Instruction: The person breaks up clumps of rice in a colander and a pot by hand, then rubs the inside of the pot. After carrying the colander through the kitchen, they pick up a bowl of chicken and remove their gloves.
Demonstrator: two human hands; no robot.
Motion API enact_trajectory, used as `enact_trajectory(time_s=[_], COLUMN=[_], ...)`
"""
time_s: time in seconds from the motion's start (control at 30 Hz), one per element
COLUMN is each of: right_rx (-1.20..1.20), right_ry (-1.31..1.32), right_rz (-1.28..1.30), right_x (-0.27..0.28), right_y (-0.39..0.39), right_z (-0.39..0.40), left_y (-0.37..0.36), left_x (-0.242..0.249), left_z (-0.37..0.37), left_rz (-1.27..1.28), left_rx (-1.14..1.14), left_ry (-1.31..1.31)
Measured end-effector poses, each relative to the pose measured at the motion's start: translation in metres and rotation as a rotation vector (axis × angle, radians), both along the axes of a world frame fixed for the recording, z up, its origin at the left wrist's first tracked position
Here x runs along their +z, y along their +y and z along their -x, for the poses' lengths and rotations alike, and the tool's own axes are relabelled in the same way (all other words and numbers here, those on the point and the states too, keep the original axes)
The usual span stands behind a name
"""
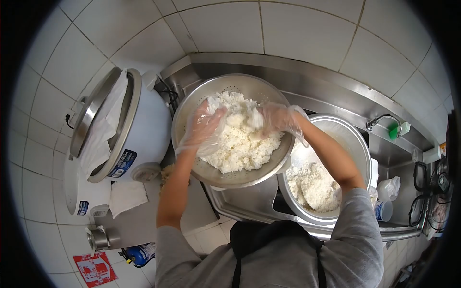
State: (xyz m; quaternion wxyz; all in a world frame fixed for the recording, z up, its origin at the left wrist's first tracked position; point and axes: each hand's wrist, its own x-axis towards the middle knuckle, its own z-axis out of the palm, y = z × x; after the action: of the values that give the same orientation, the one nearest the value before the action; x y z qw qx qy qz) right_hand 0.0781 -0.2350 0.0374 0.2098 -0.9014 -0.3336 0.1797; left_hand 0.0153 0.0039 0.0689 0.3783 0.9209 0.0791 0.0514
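A wide metal colander [230, 178] holds a mound of white rice [240, 149]. Both hands wear clear plastic gloves and are inside it. My left hand [206, 124] is at the left of the mound, its fingers curved against the rice. My right hand [278, 119] is at the upper right, its fingers closed around a clump of rice that shows between the hands. To the right, a large round pot [362, 158] holds more rice [314, 185] with a scoop lying in it.
A large rice cooker [149, 125] with its lid raised and a white cloth [108, 129] stands at the left. The sink's faucet [384, 120], a green bottle [399, 130] and a white container [383, 210] are at the right. The tiled wall is behind.
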Motion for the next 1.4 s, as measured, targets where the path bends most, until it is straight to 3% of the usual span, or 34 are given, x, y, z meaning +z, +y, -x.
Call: enact_trajectory(time_s=[0.07,0.13,0.17,0.23,0.3,0.37,0.43,0.47,0.53,0.6,0.67,0.7,0.77,0.9,0.97,1.1,1.17,1.2,1.27,1.4], right_rx=[0.128,-0.05,-0.053,-0.137,-0.159,-0.175,-0.366,-0.365,0.004,0.055,0.111,0.114,0.109,0.048,-0.048,-0.082,-0.203,-0.206,-0.256,-0.309], right_ry=[-0.094,-0.402,-0.407,-0.007,-0.022,-0.035,0.615,0.616,-0.05,-0.027,-0.054,-0.056,-0.07,0.014,-0.136,-0.059,-0.016,-0.027,-0.03,-0.077], right_rz=[-0.061,-0.37,-0.366,-0.534,-0.614,-0.688,-1.085,-1.083,-0.244,-0.106,0.139,0.14,0.057,0.013,-0.131,-0.205,-0.449,-0.45,-0.637,-0.625], right_x=[-0.036,-0.066,-0.067,-0.054,-0.063,-0.063,-0.042,-0.026,0.029,0.03,0.016,0.0,-0.024,-0.026,-0.042,-0.037,-0.046,-0.044,-0.041,0.016], right_y=[-0.009,-0.011,-0.014,-0.015,-0.015,-0.015,-0.006,-0.004,0.008,0.026,0.045,0.048,0.051,0.042,0.04,0.028,0.022,0.021,0.015,0.018], right_z=[0.011,0.021,0.019,0.02,0.008,-0.004,-0.005,-0.004,0.008,0.014,0.013,0.005,-0.006,-0.004,-0.001,0.002,-0.007,-0.011,-0.017,-0.004], left_y=[0.026,0.016,0.012,0.011,0.018,0.037,0.041,0.043,0.022,0.015,0.019,0.015,0.002,-0.003,-0.004,-0.01,-0.002,-0.001,0.004,0.018], left_x=[-0.03,-0.02,-0.015,-0.018,-0.027,-0.049,-0.05,-0.051,-0.025,-0.023,-0.043,-0.037,-0.017,-0.023,-0.03,-0.031,-0.056,-0.049,-0.035,-0.043], left_z=[-0.008,-0.003,-0.001,0.0,-0.007,-0.018,-0.014,-0.012,0.0,0.006,0.005,0.008,0.021,0.032,0.031,0.032,0.029,0.026,0.02,0.01], left_rz=[-0.039,0.02,0.074,0.157,0.236,0.424,0.406,0.389,0.244,0.096,-0.384,-0.383,-0.372,-0.435,-0.62,-0.639,-0.569,-0.571,-0.19,-0.072], left_rx=[-0.344,-0.289,-0.227,-0.252,-0.282,-0.249,-0.292,-0.336,-0.393,-0.45,-0.697,-0.693,-0.594,-0.541,-0.601,-0.645,-0.519,-0.522,-0.552,-0.421], left_ry=[-0.174,-0.148,-0.118,-0.169,-0.22,-0.043,-0.069,-0.096,0.043,0.182,-0.123,-0.125,0.143,0.213,0.143,0.242,-0.012,-0.023,0.032,-0.061])
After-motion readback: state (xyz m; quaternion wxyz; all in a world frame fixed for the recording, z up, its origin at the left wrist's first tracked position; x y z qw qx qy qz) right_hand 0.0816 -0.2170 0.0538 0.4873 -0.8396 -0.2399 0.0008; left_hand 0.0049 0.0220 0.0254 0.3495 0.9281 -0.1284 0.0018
